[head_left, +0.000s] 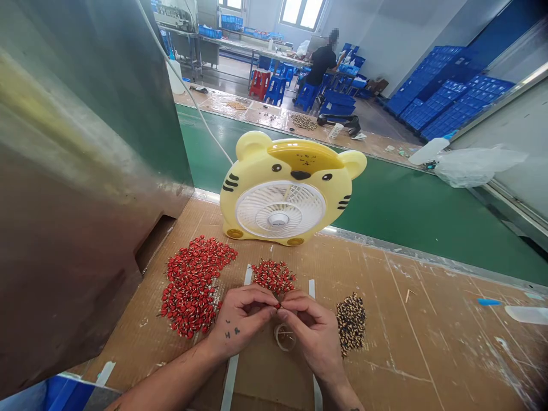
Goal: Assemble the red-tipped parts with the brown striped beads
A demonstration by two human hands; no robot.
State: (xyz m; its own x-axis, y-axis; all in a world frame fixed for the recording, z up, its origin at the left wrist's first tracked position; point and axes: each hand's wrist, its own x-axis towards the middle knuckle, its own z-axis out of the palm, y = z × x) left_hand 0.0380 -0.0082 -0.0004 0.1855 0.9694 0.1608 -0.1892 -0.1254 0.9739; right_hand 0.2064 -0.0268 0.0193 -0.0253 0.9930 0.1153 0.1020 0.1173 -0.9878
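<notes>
Fingers of left hand (243, 317) and right hand (315, 334) pinched on one red piece (278, 306), small, mostly covered, above the worktop's (428, 348) near side. Worktop brown, scuffed, taped. Red pile (192, 285) leftward; black-and-tan pile (351, 322) rightward. Yellow fan (278, 218) near far edge. Beyond: seated person (322, 64), stacked blue crates (454, 94).

The tiger-faced fan (278, 219) is smooth, glossy plastic, the heaped red pieces (190, 285) look shiny, scuffed cardboard (406, 342) covers the tabletop (428, 297), and the side panel (85, 171) resembles smooth, reflective metal.
</notes>
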